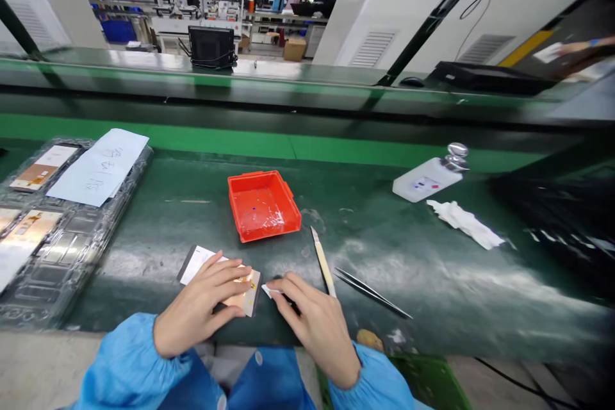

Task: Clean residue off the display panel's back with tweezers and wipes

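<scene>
Under my left hand (204,300) lies a flat display panel (192,264), white at its far left end, with copper-coloured foil at its right end. The fingers stretch across its top and the thumb rests at its near edge, holding it on the bench. My right hand (312,317), just right of the panel, pinches a small white piece (268,290) close to the panel's right end. Exactly what this piece is cannot be made out. Beside the right hand lie a cream-handled scalpel (323,262) and metal tweezers (372,293).
A red plastic tray (264,205) with white scraps sits beyond my hands. Clear blister trays (72,262) hold more panels at left, under a handwritten paper (103,166). At right are a white pump bottle (427,178) and a crumpled wipe (466,224).
</scene>
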A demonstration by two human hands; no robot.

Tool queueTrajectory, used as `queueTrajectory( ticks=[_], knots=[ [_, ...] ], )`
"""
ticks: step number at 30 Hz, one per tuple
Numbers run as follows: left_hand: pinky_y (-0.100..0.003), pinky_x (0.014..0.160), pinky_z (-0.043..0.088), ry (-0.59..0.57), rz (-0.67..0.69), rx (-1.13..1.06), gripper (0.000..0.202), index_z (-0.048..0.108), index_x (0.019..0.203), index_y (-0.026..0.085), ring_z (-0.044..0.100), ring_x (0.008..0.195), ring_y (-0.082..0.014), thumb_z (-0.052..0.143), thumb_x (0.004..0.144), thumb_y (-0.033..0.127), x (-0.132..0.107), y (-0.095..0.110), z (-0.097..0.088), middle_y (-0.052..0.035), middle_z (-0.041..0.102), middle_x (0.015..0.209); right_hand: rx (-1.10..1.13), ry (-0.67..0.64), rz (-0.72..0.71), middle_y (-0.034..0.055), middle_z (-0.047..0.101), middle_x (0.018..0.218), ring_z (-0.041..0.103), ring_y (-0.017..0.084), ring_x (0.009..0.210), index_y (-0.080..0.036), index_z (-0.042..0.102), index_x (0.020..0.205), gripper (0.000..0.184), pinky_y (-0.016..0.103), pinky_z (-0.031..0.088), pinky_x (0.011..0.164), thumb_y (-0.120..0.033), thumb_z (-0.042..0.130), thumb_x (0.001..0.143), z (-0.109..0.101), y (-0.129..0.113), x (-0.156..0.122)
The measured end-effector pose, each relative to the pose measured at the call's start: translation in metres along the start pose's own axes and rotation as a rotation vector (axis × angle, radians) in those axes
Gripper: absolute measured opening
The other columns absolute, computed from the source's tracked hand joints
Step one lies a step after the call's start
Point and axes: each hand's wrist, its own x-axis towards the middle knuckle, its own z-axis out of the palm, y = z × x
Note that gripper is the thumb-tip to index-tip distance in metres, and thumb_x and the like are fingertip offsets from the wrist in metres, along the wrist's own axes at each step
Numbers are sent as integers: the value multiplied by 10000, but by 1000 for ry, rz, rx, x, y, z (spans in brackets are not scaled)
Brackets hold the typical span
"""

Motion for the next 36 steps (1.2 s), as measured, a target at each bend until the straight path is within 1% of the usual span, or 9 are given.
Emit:
queueTrajectory(
  ticks=[5, 8, 12, 17, 22, 27, 31, 34, 36],
  knots=[
    [-537, 1161, 215, -32, -16, 6, 388, 512, 1314, 255, 419, 1338, -224, 551, 929, 285, 1, 1, -1, -62, 527, 1381, -85, -8, -26, 27, 661, 864, 665, 145, 757, -240, 647, 993, 317, 228, 450, 627, -278, 334, 1019, 4, 2, 0],
    [-532, 1166, 205, -54, -16, 17, 381, 497, 1324, 248, 400, 1352, -217, 525, 945, 275, 1, 0, 0, -61, 510, 1398, -119, -54, -96, 25, 656, 829, 653, 138, 737, -235, 655, 1003, 322, 229, 437, 610, -256, 334, 1018, 2, 3, -2],
    [-536, 1157, 221, -41, -3, 20, 374, 500, 1324, 243, 414, 1341, -226, 514, 952, 281, 0, 0, -1, -77, 519, 1386, -101, -78, -163, 15, 650, 797, 640, 131, 712, -247, 662, 981, 307, 227, 418, 579, -254, 357, 1010, -1, 5, -1],
    [-527, 1165, 209, -45, -8, 21, 366, 521, 1304, 247, 426, 1333, -223, 537, 941, 295, 2, 1, -3, -69, 527, 1380, -125, -76, -128, 24, 643, 821, 634, 133, 724, -233, 657, 992, 344, 236, 414, 596, -248, 315, 1021, -1, 6, 1],
    [-519, 1170, 200, -56, -20, 23, 360, 532, 1290, 253, 435, 1326, -217, 550, 931, 284, 4, 4, -5, -57, 531, 1378, -150, -112, -182, 19, 638, 813, 621, 136, 718, -237, 655, 961, 332, 253, 392, 585, -243, 328, 1017, -2, 4, 1],
    [-520, 1168, 199, -59, -25, 22, 350, 537, 1286, 253, 444, 1317, -218, 536, 937, 287, 4, 4, -6, -65, 537, 1368, -179, -79, -183, 25, 645, 831, 618, 139, 727, -223, 640, 996, 337, 267, 377, 587, -216, 303, 1021, -5, 3, 1],
    [-511, 1174, 180, -80, -25, 26, 341, 539, 1279, 254, 426, 1328, -214, 534, 940, 295, 3, 3, -5, -57, 517, 1389, -186, -103, -225, 18, 643, 821, 609, 136, 714, -228, 635, 973, 323, 272, 358, 576, -210, 315, 1018, -6, 2, 1],
    [-510, 1174, 177, -82, -28, 24, 357, 523, 1295, 254, 421, 1331, -216, 537, 941, 303, 3, 2, -5, -54, 510, 1396, -176, -95, -209, 17, 637, 818, 609, 133, 735, -228, 630, 955, 319, 262, 359, 583, -209, 318, 1017, -5, 2, 1],
    [-506, 1173, 178, -77, -21, 19, 353, 527, 1290, 256, 427, 1326, -215, 538, 941, 307, 4, 2, -5, -53, 514, 1393, -185, -83, -208, 14, 637, 821, 601, 129, 712, -224, 629, 970, 302, 269, 350, 575, -203, 332, 1014, -4, 3, 0]
  ],
)
